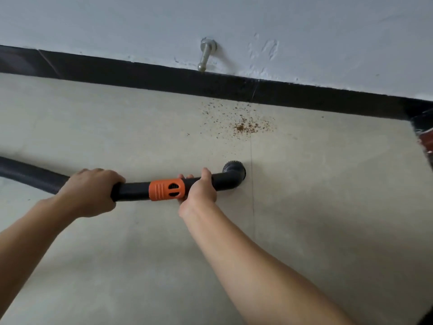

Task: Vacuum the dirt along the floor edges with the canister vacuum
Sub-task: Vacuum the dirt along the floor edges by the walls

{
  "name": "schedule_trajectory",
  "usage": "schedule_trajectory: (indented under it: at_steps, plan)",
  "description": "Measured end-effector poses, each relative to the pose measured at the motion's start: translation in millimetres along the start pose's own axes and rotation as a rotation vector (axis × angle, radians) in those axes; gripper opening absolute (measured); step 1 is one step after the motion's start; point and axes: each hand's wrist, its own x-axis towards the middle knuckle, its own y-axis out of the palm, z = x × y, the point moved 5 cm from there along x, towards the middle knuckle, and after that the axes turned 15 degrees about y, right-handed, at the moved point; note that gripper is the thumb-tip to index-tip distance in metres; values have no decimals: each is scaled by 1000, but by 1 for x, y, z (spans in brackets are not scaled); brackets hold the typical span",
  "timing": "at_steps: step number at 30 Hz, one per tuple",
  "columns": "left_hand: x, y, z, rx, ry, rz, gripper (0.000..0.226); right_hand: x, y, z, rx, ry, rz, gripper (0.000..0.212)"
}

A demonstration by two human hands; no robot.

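Your right forearm (257, 266) and left forearm (28, 242) come up from the bottom of the view, and both hands are on the tool. Beneath them the pale tiled floor (117, 127) fills most of what you see. It meets the white wall (304, 31) along a black skirting strip (140, 73). The ribbed hose (30, 173) trails off to your left; the canister is out of sight. Your left hand (90, 191) is wrapped over the rigid tube (133, 192) where the hose joins it. Your right hand (199, 193) is curled round the same tube just past the orange collar (166, 189), thumb up. The round brush nozzle (234, 173) sits low beside a tile joint (251, 160); whether it touches the floor I cannot tell. The dirt (246, 126), a scatter of brown crumbs, lies between the nozzle and the skirting. It is thickest near the joint and thins towards the strip. A small metal door stop (206, 55) sticks out of the wall just above.

I judge you are on the approach, with the crumbs not yet picked up. Push the nozzle forward along the joint with the brush flat on the tile. Steer with the right hand while the left feeds hose. Go slowly over the thick patch, then sweep along the foot of the skirting for strays, staying clear of the door stop.
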Motion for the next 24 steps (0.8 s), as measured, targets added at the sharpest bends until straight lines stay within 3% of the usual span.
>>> schedule_trajectory:
  at_steps: [4,7,9,11,13,15,17,20,24]
  plan:
    - [-5,-3,32,-32,4,-10,18,5,28,-10,-108,41,12,32]
    - [3,-21,58,-80,-9,14,24,-1,36,-6,-550,1,-28,56]
    - [8,-32,66,-43,15,41,24,-11,21,8,-1006,-299,-167,47]
    - [14,-41,69,6,47,63,21,-23,11,30,-1395,-848,-327,22]
    - [23,-46,68,22,62,87,21,-26,12,42,-1613,-1228,-418,39]
    - [34,-49,65,-2,55,104,23,-19,21,50,-1742,-1435,-495,57]
    - [45,-50,57,-5,70,125,24,-14,32,52,-1793,-1603,-558,54]
    - [61,-59,39,45,134,144,19,-9,42,54,-1799,-1665,-555,35]
    - [70,-84,44,194,150,134,24,-4,52,44,-1835,-1686,-296,29]
